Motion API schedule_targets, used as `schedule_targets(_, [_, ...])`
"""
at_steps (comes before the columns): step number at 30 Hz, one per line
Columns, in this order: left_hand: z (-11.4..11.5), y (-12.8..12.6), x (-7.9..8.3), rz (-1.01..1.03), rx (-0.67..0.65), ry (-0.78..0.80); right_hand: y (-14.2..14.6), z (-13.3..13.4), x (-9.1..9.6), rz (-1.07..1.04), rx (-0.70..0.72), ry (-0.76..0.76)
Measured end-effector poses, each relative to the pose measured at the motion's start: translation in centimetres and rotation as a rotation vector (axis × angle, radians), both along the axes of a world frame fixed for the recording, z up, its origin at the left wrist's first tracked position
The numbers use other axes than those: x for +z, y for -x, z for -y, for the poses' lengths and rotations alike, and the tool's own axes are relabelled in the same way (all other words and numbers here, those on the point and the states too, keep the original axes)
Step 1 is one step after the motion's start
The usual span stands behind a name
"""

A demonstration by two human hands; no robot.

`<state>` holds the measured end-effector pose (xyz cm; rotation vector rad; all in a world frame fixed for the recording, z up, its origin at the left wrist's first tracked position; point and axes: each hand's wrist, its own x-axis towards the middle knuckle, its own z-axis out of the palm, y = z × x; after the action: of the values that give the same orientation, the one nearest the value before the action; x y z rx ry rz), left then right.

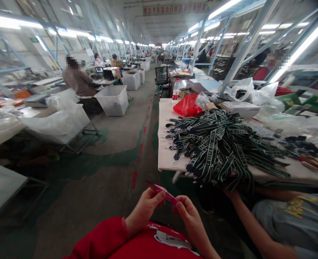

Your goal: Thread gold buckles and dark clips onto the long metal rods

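A narrow pink strip [167, 194], perhaps a wrapper or a ribbon, stretches between my two hands in front of my red top. My left hand [147, 205] pinches it near its far end, thumb on top. At the other end, my right hand [188, 213] grips it between thumb and curled fingers. What exactly the strip is cannot be made out. Both hands are held above the floor, short of the table [164, 155]. On that table lies a large heap of dark green lanyards [215, 144] with white lettering and small hooks, apart from my hands.
Beside me on the right, a co-worker's arm [245, 212] reaches under the lanyards. A red plastic bag [187, 105], a bottle [176, 90] and red-handled scissors [311, 163] are on the table. White bins [112, 100] line the aisle's left. An office chair [162, 77] stands farther ahead.
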<state>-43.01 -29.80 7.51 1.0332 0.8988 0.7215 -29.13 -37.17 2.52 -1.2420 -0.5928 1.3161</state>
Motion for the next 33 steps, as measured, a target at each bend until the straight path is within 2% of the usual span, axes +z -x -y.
schedule_targets(3, [0.9,-0.8,1.3,-0.078,-0.094,-0.528,-1.5,0.7,1.4,-0.125,0.109,-0.02])
schedule_targets(5, [1.6,-1.5,2.1,-0.125,-0.176,-0.763,-2.6,1.3,2.2,-0.27,0.147,-0.048])
schedule_targets(6, [2.0,-2.0,2.3,-0.146,-0.202,-0.789,-3.1,1.6,2.6,-0.323,0.135,-0.062])
schedule_targets(10, [3.7,-4.3,2.3,-0.31,-0.198,-0.641,-5.4,2.7,3.2,-0.387,0.064,-0.078])
schedule_targets(12, [4.5,-5.5,2.1,-0.382,-0.222,-0.719,-6.6,3.3,3.3,-0.365,0.066,-0.083])
schedule_targets(14, [5.1,-6.6,1.8,-0.419,-0.274,-0.938,-7.8,3.9,3.3,-0.281,0.063,-0.091])
schedule_targets(17, [6.0,-8.0,1.6,-0.471,-0.316,-1.276,-9.4,5.0,3.7,-0.029,0.03,-0.118])
schedule_targets(18, [6.3,-8.4,1.5,-0.486,-0.311,-1.36,-9.9,5.3,3.8,0.087,0.021,-0.138])
schedule_targets(20, [6.7,-9.2,1.1,-0.482,-0.295,-1.431,-10.9,5.9,4.1,0.365,0.013,-0.179])
schedule_targets(23, [6.9,-10.2,0.3,-0.407,-0.263,-1.388,-12.0,6.5,4.2,0.694,0.038,-0.228])
schedule_targets(25, [6.9,-10.9,-0.3,-0.304,-0.237,-1.256,-12.5,6.7,3.9,0.75,0.066,-0.249])
schedule_targets(27, [6.8,-11.6,-0.9,-0.19,-0.174,-1.026,-12.7,6.8,3.6,0.73,0.107,-0.269])
schedule_targets(29, [6.9,-12.2,-1.3,-0.083,-0.085,-0.702,-12.9,6.7,3.2,0.706,0.148,-0.284])
schedule_targets(31, [7.0,-12.7,-1.4,0.006,-0.024,-0.373,-12.8,6.3,2.7,0.704,0.158,-0.286])
schedule_targets(33, [7.1,-13.0,-1.2,0.04,-0.006,-0.139,-12.6,5.9,2.2,0.697,0.148,-0.264])
